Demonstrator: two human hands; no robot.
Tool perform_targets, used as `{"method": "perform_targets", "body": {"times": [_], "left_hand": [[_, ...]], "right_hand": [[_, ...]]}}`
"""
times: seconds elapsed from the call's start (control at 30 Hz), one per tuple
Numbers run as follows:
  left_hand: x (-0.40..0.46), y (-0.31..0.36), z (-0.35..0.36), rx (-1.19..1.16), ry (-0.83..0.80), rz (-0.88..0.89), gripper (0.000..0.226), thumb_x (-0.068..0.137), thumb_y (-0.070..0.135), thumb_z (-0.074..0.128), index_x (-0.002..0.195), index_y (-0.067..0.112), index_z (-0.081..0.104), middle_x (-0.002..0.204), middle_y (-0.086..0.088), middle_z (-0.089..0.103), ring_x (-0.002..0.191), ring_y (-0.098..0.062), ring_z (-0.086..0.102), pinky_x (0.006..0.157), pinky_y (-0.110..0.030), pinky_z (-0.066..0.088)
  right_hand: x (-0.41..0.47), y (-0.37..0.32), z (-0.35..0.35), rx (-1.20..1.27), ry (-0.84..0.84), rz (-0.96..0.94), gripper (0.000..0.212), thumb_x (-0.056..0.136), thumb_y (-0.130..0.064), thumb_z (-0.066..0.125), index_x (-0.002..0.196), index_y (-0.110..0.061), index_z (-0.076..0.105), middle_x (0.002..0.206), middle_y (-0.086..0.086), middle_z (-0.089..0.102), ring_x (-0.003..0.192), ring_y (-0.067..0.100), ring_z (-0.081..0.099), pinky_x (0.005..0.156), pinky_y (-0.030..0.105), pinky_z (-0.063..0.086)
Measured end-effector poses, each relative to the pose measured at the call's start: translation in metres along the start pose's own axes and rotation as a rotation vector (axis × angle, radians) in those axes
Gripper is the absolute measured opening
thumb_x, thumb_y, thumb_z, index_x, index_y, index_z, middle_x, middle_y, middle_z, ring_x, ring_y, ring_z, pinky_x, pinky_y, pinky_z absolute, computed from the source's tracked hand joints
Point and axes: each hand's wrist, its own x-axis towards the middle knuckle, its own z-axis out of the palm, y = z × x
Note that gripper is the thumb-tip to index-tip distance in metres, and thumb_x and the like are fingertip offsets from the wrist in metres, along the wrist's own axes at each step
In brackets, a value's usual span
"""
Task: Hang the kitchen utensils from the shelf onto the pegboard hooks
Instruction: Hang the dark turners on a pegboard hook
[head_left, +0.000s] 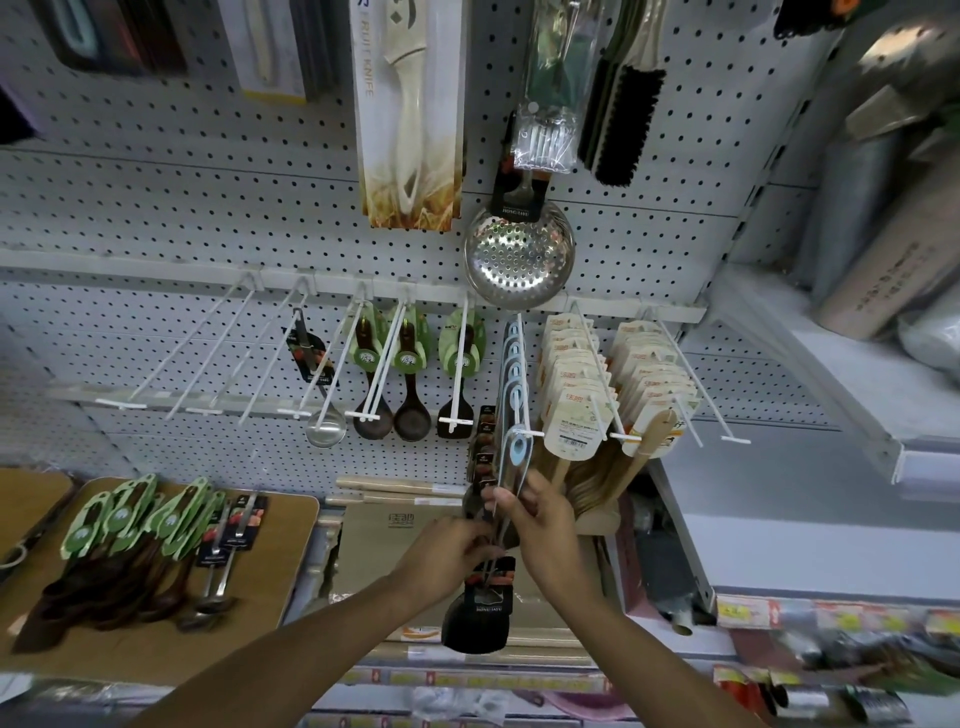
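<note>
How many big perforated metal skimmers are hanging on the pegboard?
1. The skimmer hangs on the pegboard right of the boxed fruit knife, below the brushes; others may be hidden behind packaging.

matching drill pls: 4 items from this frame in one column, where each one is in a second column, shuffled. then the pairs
Items
1. steel skimmer
2. green-carded spoons
3. black spatula
4. fruit knife

Places
A. lying in a pile on the wooden board at lower left
B. hanging high on the pegboard in a tall card pack
C. held by the left hand and right hand, below the hooks
D. hanging on the pegboard with its perforated bowl just above the hook rail

Pairs: 1-D, 2-A, 3-C, 4-B
</note>
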Motion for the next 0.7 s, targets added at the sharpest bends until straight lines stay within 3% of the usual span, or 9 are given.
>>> {"method": "perform_targets", "body": {"times": [0.1,0.23,0.37,0.57,0.7], "left_hand": [[0.003,0.003,0.002,-0.013,-0.014,0.013,0.017,0.093,0.033,0.066,0.102,0.020,0.073,0.104,0.005,0.074,0.088,-0.006,0.065,0.078,-0.022,0.050],[0.009,0.004,0.004,-0.034,-0.013,-0.008,0.018,0.094,0.033,0.065,0.099,0.018,0.073,0.099,0.003,0.075,0.078,0.000,0.060,0.074,-0.019,0.047],[0.020,-0.001,0.006,-0.085,-0.011,-0.067,0.018,0.094,0.039,0.062,0.094,0.023,0.069,0.095,0.005,0.074,0.086,-0.010,0.067,0.080,-0.032,0.054],[0.034,-0.004,0.003,-0.070,0.012,-0.097,0.019,0.096,0.034,0.061,0.096,0.018,0.071,0.103,-0.003,0.072,0.088,-0.015,0.065,0.069,-0.024,0.042],[0.040,-0.008,0.002,-0.051,0.003,-0.094,0.016,0.095,0.033,0.060,0.103,0.021,0.067,0.106,-0.002,0.073,0.095,-0.021,0.068,0.080,-0.035,0.055]], "right_hand": [[0.001,0.004,-0.002,-0.044,0.004,-0.018,0.011,0.095,-0.016,0.061,0.098,-0.024,0.067,0.092,0.001,0.076,0.089,0.015,0.072,0.081,0.039,0.059],[0.012,0.004,-0.002,-0.059,-0.002,0.008,0.010,0.095,-0.012,0.061,0.098,-0.020,0.067,0.091,0.000,0.076,0.089,0.013,0.071,0.085,0.038,0.057],[0.026,0.006,-0.002,-0.080,0.013,0.012,0.009,0.096,-0.014,0.059,0.103,-0.014,0.065,0.090,0.000,0.075,0.089,0.012,0.071,0.084,0.037,0.057],[0.043,0.008,0.001,-0.121,0.036,0.050,0.009,0.096,-0.016,0.060,0.101,-0.017,0.066,0.091,-0.003,0.076,0.089,0.007,0.071,0.083,0.032,0.055],[0.051,0.017,0.001,-0.170,0.058,0.036,0.008,0.095,-0.026,0.061,0.098,-0.020,0.066,0.090,-0.003,0.075,0.089,0.010,0.070,0.086,0.043,0.056]]}}
